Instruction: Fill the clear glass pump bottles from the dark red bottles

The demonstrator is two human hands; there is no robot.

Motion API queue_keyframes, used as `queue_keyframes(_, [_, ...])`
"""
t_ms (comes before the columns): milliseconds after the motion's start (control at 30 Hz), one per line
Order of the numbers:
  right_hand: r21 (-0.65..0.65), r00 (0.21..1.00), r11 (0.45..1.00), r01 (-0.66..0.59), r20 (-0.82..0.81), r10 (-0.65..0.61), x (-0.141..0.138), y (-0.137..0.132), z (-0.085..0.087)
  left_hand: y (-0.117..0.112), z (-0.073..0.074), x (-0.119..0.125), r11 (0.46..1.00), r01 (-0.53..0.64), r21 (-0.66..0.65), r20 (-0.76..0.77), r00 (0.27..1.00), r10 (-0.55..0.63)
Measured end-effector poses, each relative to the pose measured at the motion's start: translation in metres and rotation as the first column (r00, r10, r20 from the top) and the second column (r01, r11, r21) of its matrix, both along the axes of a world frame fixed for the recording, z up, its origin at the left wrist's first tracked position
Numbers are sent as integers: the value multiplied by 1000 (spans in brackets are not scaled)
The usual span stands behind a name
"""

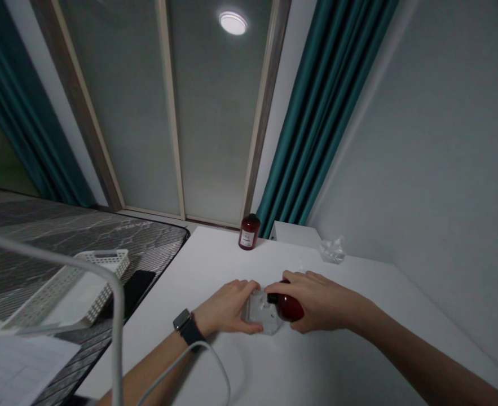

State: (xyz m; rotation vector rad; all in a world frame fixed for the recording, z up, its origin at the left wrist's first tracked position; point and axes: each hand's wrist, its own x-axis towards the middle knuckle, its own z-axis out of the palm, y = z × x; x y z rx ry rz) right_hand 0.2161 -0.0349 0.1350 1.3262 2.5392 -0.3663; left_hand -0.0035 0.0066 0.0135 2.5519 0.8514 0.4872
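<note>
A dark red bottle with a black cap or spout (290,307) is tilted on its side in my right hand (316,299), its black end pointing left. That end is over a clear, shallow plastic container (262,316) on the white table. My left hand (229,307), with a dark watch on the wrist, grips the container's left side between thumb and fingers. Any contents of the container are too unclear to make out. Farther back, a second dark red bottle (247,235) with a white label and black cap stands upright.
Crumpled clear plastic (332,250) lies at the table's (215,256) back right. To the left, a white perforated basket (105,282), a dark flat object (139,287) and papers (16,361) rest on a grey patterned surface. A pale cable (118,338) crosses the left foreground.
</note>
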Motion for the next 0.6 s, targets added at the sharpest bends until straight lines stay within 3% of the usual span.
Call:
queue_keyframes(333, [2, 1000, 1000, 16, 8, -16, -2, -1, 2, 4, -5, -3, 998, 23, -50, 55, 998, -21])
queue_keyframes(600, [4, 1000, 1000, 13, -8, -13, 0, 0, 0, 4, 5, -6, 995, 20, -93, 165, 986, -5])
